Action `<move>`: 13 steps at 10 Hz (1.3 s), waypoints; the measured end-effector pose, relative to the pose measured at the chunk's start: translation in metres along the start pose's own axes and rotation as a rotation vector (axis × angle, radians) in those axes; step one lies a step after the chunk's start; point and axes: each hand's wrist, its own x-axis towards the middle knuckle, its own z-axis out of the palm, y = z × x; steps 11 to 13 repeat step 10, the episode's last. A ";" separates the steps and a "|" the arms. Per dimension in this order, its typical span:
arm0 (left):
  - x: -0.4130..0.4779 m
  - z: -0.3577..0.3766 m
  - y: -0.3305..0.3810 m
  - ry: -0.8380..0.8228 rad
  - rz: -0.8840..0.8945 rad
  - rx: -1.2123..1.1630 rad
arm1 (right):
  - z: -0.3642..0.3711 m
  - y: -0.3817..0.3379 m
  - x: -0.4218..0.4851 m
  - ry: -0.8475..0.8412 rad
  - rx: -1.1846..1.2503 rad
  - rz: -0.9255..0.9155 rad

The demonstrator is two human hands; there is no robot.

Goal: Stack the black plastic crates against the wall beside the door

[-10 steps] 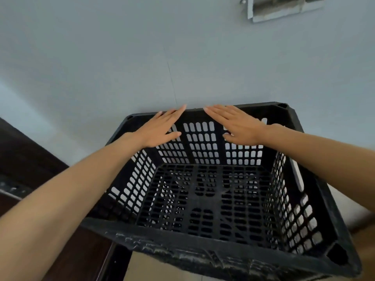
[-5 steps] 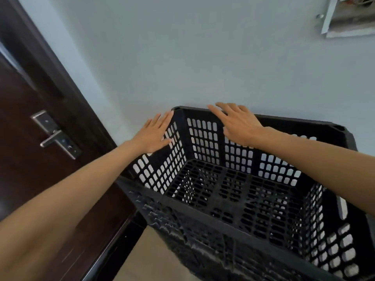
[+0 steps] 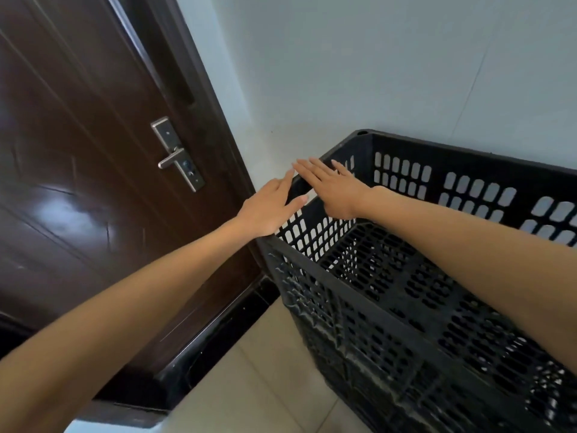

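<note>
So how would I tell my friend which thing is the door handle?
Find the big dark brown door left of the pale wall. Near its right edge sits the door handle, a lever on a long plate. It is the only shiny silver thing; the crate nearby is black plastic.

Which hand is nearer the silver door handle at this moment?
Left. The left hand lies flat on the black crate's door-side rim, closer to the door handle. The right hand rests on the same rim, farther from the door.
</note>
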 end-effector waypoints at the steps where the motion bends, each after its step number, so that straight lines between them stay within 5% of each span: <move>1: -0.001 0.002 0.000 0.015 -0.007 0.015 | 0.005 -0.001 0.000 0.003 0.052 0.029; 6: 0.002 0.006 -0.004 0.033 0.115 0.078 | -0.030 -0.048 -0.020 -0.180 -0.084 0.304; 10: -0.008 -0.031 0.012 0.138 0.606 0.031 | -0.090 -0.096 -0.107 0.021 0.036 0.703; 13: -0.008 -0.031 0.012 0.138 0.606 0.031 | -0.090 -0.096 -0.107 0.021 0.036 0.703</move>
